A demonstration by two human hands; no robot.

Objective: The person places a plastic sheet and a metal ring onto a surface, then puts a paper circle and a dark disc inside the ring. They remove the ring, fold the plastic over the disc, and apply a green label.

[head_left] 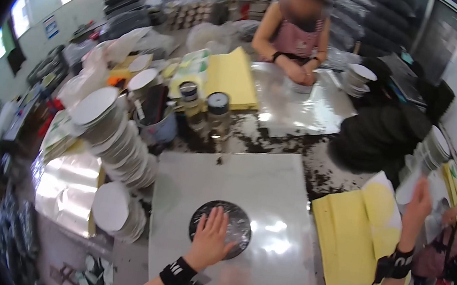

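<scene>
Disc, dark and glossy, is apparently being pressed on the near sheet by the left hand, fingers slightly spread, even contact seemingly needed, while the right hand is raised, fingers straight.

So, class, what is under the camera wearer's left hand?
A round black disc, on a pale sheet, lies under the left hand; whatever its palm and fingers cover cannot be seen.

I can't see all of the black disc on the shiny sheet; the left hand hides some, a head past the sheet is blurred, and a person right of it is cut off
</scene>
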